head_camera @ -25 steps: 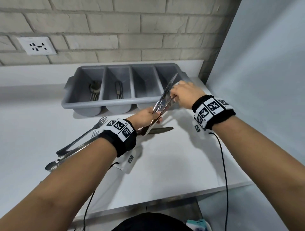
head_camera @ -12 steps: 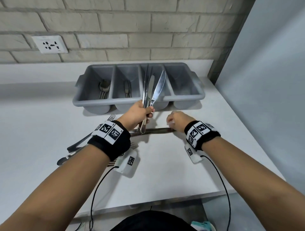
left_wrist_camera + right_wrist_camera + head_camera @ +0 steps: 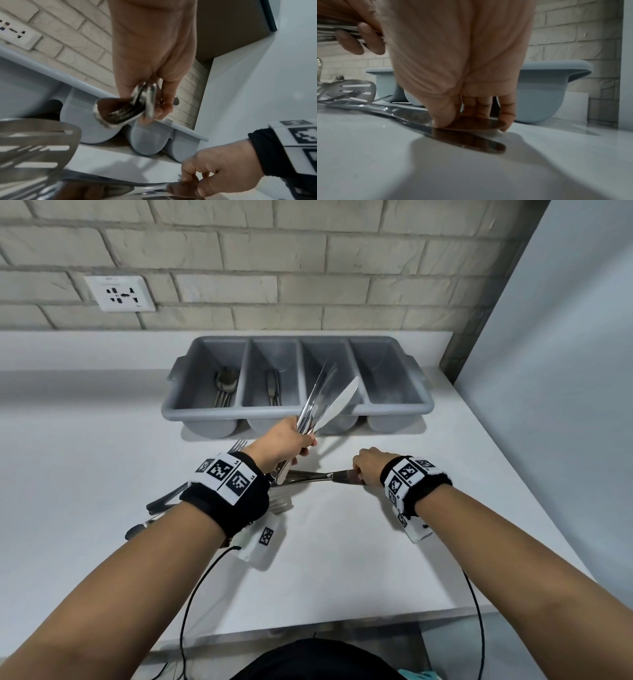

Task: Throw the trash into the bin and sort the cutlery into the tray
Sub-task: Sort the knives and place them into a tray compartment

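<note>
Left hand (image 3: 286, 445) is closed around a bundle of table knives (image 3: 325, 402), three blades countable in the head view, handles in the fist and blades fanning up and away toward the tray. Right hand (image 3: 368, 465) is down on the counter (image 3: 342, 559), thumb and fingertips pinching the blade end of the upper of two knives (image 3: 467, 125) lying there; from the right wrist view the two blades overlap, the lower one flat on the surface. Their handles run leftward under the left hand. Grey tray (image 3: 423, 392) sits just beyond both hands, four compartments: spoons (image 3: 225, 385) in the leftmost one, exact count unclear; another few pieces (image 3: 273, 386) in the second, type not resolvable; no loose cutlery visible in the third and fourth. Beside and beneath the left wrist: a slotted spatula (image 3: 358, 88), at least two forks (image 3: 238, 445), and dark-handled utensils partly hidden by the wristband. Bin not in view.
</note>
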A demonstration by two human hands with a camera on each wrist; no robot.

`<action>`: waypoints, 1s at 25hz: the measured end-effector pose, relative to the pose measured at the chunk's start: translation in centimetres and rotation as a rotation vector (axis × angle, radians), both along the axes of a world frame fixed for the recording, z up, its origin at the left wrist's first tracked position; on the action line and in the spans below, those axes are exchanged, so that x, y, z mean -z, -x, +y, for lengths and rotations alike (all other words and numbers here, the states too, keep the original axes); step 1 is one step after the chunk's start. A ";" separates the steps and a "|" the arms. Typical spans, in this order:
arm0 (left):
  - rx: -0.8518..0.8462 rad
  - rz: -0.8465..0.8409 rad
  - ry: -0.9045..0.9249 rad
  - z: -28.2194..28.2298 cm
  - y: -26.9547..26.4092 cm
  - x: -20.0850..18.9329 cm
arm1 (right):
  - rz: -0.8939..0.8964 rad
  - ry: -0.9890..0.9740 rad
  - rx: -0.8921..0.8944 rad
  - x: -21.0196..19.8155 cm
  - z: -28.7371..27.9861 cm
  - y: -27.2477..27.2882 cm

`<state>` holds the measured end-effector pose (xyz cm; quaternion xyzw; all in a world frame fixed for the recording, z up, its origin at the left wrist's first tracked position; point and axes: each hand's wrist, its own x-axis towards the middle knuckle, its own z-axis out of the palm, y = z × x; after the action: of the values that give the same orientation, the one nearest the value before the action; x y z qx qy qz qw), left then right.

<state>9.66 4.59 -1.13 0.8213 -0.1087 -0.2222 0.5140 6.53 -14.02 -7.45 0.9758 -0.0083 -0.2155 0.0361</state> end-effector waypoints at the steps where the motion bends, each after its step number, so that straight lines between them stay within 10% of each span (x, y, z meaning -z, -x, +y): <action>1: 0.016 -0.035 -0.040 0.0 -0.1 0.0 | -0.018 -0.002 -0.001 0.0 -0.2 0.3; 11: 0.166 -0.157 -0.221 -1.4 -1.7 0.3 | -0.507 -0.150 -0.123 -8.5 -1.9 1.8; 25: 0.158 0.060 0.263 -3.0 0.7 1.0 | -0.329 -0.403 0.177 -11.5 -4.5 0.2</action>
<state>9.01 1.59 -2.10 0.7288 -0.1860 -0.2701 0.6011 6.28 -18.56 4.08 0.9807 -0.0561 -0.0537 -0.1795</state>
